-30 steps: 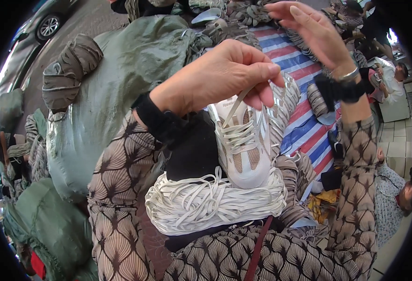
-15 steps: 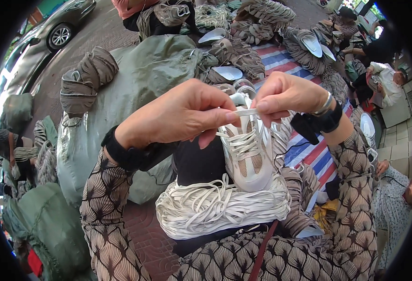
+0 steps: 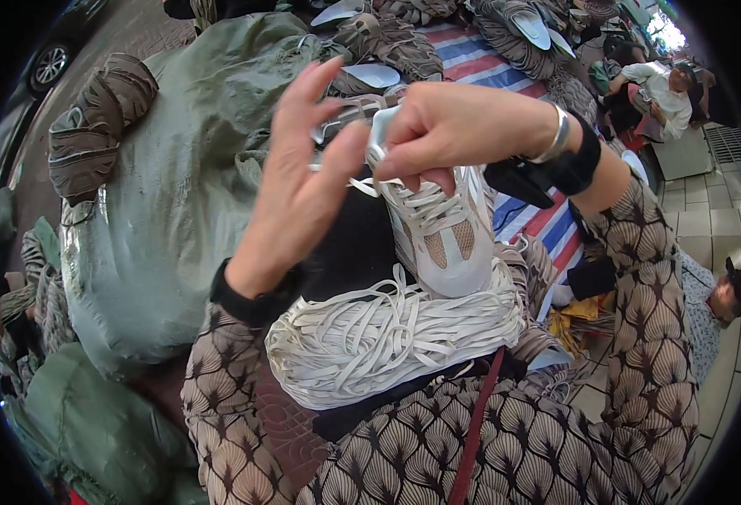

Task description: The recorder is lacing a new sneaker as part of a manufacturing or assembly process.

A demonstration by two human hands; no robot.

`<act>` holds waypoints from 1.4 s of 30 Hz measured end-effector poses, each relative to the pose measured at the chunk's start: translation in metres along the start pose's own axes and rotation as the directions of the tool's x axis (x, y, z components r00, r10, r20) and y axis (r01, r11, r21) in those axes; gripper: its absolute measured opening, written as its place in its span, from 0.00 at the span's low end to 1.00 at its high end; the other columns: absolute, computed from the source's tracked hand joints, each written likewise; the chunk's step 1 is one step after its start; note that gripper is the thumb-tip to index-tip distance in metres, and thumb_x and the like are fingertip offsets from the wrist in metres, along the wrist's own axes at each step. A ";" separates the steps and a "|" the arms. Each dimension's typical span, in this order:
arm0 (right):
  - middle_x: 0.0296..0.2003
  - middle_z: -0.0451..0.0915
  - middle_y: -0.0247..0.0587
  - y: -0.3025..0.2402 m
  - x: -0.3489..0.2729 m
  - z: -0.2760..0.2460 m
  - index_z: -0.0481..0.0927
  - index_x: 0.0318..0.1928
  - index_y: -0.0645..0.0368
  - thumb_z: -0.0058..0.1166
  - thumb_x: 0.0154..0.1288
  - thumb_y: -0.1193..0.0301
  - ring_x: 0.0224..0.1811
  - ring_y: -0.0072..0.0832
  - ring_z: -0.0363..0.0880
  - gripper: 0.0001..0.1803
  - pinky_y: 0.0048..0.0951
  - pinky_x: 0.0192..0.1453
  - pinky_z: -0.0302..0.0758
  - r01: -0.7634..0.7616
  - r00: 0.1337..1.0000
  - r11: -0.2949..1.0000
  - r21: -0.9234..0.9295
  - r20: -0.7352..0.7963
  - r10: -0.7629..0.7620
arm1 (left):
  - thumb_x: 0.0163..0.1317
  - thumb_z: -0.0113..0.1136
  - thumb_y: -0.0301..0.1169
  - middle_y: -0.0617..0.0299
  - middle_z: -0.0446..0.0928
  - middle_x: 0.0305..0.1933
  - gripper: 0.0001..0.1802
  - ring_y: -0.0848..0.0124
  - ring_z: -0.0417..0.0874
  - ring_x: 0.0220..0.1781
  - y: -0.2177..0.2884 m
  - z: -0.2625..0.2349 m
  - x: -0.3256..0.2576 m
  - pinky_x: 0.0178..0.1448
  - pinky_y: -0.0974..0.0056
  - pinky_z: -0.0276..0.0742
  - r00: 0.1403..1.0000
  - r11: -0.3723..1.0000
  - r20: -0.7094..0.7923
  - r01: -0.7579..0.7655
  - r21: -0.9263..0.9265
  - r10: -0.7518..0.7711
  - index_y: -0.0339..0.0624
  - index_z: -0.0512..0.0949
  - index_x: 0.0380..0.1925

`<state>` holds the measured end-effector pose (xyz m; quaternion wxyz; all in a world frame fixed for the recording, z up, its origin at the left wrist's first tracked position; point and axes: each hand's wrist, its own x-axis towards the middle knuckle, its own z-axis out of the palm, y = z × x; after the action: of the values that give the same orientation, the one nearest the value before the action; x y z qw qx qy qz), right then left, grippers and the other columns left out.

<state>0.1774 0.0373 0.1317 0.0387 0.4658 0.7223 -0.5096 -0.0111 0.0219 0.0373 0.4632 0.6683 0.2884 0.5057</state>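
Observation:
A white and beige sneaker (image 3: 448,248) lies toe toward me on a big bundle of white shoelaces (image 3: 395,337) on my lap. Loose laces cross its upper. My left hand (image 3: 299,181) is raised left of the shoe with its fingers spread, and a white lace end shows beside its thumb. Above the shoe's opening, my right hand (image 3: 459,126) is closed, its thumb and forefinger pinching a white strip (image 3: 376,139) that looks like shoelace. The hand hides the shoe's heel and most of its opening.
A large green sack (image 3: 177,168) stands at the left with a tied bundle of brown shoe uppers (image 3: 97,126) on it. More bundles of uppers (image 3: 395,42) lie ahead on a striped sheet (image 3: 480,63). People sit at the right, one in a white shirt (image 3: 665,97).
The lace is no longer stretched between both hands. My left hand has opened and turned upright; my right hand has moved up and left. The whole view has shifted.

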 end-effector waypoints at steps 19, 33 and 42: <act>0.17 0.76 0.30 0.058 -0.021 0.004 0.81 0.28 0.63 0.50 0.70 0.63 0.18 0.16 0.76 0.17 0.18 0.24 0.72 0.011 0.991 0.983 0.186 -0.129 0.014 | 0.64 0.64 0.32 0.76 0.74 0.29 0.08 0.88 0.68 0.30 -0.017 0.035 0.001 0.33 0.79 0.62 0.868 0.872 0.294 0.459 -0.169 -0.400 0.38 0.79 0.35; 0.34 0.81 0.40 0.086 -0.051 0.077 0.60 0.67 0.72 0.46 0.73 0.68 0.26 0.17 0.77 0.28 0.17 0.25 0.77 0.043 0.953 0.708 0.705 -0.242 0.184 | 0.59 0.67 0.33 0.67 0.82 0.25 0.09 0.84 0.78 0.27 -0.026 0.048 -0.020 0.33 0.75 0.71 0.880 0.828 0.047 0.425 0.365 -0.472 0.40 0.84 0.37; 0.37 0.82 0.46 0.079 -0.047 0.093 0.52 0.69 0.73 0.46 0.72 0.68 0.25 0.20 0.78 0.33 0.20 0.24 0.79 0.082 0.941 0.586 0.806 -0.255 0.220 | 0.57 0.64 0.34 0.63 0.79 0.21 0.09 0.77 0.77 0.23 -0.018 0.047 -0.014 0.31 0.68 0.72 0.889 0.750 0.057 0.346 0.564 -0.453 0.41 0.83 0.32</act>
<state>0.2211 -0.0603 0.0570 -0.2775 0.5384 0.3890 -0.6942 0.0302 0.0019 0.0120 0.3793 0.7383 0.5097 0.2261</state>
